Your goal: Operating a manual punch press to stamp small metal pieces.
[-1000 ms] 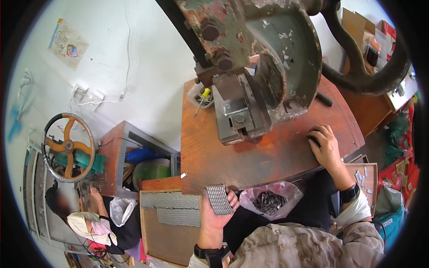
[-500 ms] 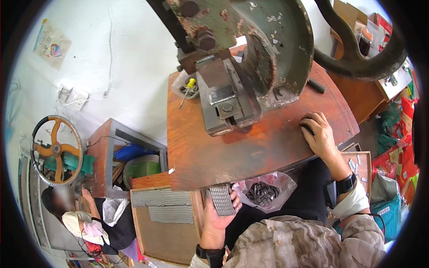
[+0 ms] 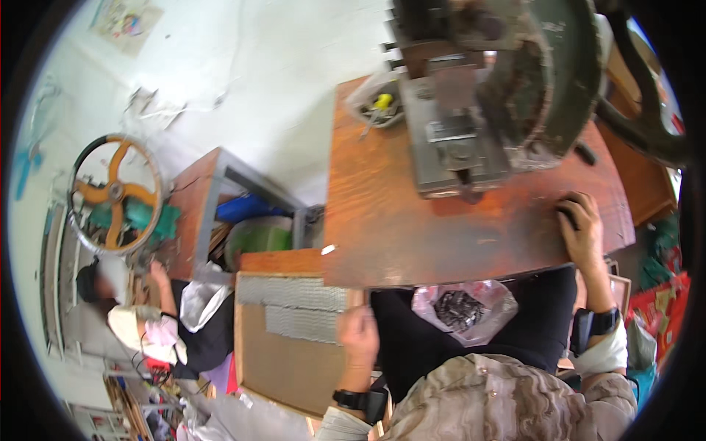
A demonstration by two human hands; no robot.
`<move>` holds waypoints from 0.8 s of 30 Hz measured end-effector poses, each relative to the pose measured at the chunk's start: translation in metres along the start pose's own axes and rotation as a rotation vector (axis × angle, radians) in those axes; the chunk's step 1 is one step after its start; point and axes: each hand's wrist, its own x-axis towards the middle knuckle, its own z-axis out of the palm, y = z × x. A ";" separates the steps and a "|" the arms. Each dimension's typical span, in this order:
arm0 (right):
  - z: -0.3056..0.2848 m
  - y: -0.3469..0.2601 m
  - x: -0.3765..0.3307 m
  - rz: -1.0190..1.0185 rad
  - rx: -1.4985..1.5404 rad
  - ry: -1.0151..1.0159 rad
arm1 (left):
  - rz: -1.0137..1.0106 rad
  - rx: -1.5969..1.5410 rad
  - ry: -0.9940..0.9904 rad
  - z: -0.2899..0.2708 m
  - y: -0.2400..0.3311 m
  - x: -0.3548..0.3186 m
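While our blurred left hand (image 3: 359,331) is curled at the tray's (image 3: 287,375) right rim, our right hand (image 3: 582,220) rests curled farther right; we cannot tell either's grip. Metal strips (image 3: 301,321) lie inside; keeping rows flush seems wise.

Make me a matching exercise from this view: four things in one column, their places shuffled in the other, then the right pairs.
Things:
1. Left hand
2. Right hand
3. Clear plastic bag
4. Yellow-handled screwdriver

Places:
A. Between the person's thighs
B. In the small tub left of the press
C. By the right edge of the shallow tray
D. On the right side of the tabletop

Pairs: 1-C, 2-D, 3-A, 4-B
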 end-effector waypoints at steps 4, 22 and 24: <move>0.003 0.001 -0.001 0.011 -0.003 -0.028 | -0.252 0.778 0.236 -0.104 -0.130 0.048; 0.011 0.013 -0.007 0.054 -0.043 -0.056 | -0.557 0.216 -0.362 -0.174 -0.221 0.088; 0.011 0.014 -0.007 0.046 -0.045 -0.067 | -0.450 0.433 -0.391 -0.172 -0.221 0.087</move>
